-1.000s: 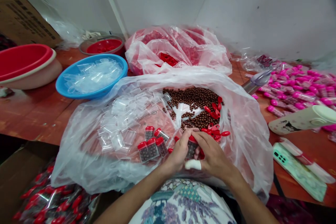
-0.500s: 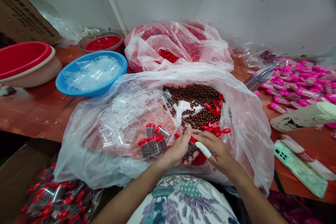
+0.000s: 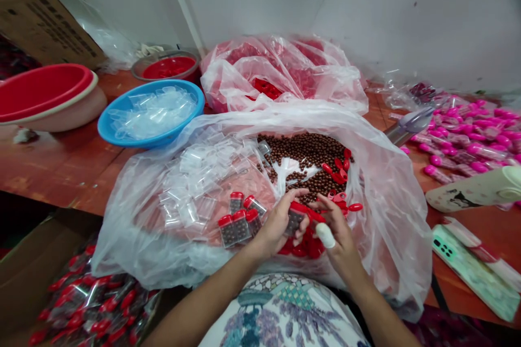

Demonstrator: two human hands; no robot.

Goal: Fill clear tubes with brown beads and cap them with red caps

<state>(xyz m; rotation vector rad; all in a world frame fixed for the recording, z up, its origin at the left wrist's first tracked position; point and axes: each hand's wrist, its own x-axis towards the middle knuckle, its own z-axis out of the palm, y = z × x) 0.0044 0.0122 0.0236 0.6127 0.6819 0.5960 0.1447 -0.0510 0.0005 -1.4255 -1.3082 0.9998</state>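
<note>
My left hand (image 3: pixel 275 229) is closed around a small clear box (image 3: pixel 293 222) with a red lid, filled with brown beads. My right hand (image 3: pixel 338 230) is just right of it with thumb and fingers apart; a white cover wraps its thumb. A red piece (image 3: pixel 315 216) shows between the box and my right fingers. Beneath both hands lie red plastic parts (image 3: pixel 303 249). Several filled red-lidded boxes (image 3: pixel 234 229) sit left of my hands on the clear plastic bag (image 3: pixel 386 217). Loose brown beads (image 3: pixel 303 146) and red spoon-shaped pieces (image 3: pixel 336 173) lie beyond.
Clear empty boxes (image 3: pixel 191 184) are heaped at left on the bag. A blue basin (image 3: pixel 109 133) of clear parts and a red basin (image 3: pixel 44 92) stand behind. At right are pink-capped tubes (image 3: pixel 480 135), a bottle (image 3: pixel 468 190) and a phone (image 3: pixel 472 274). Red-capped packs (image 3: pixel 97 309) fill a box below.
My hands were together around the box; now my right hand has drawn slightly away and its fingers have spread. The box shows more fully in my left hand. The view has shifted slightly.
</note>
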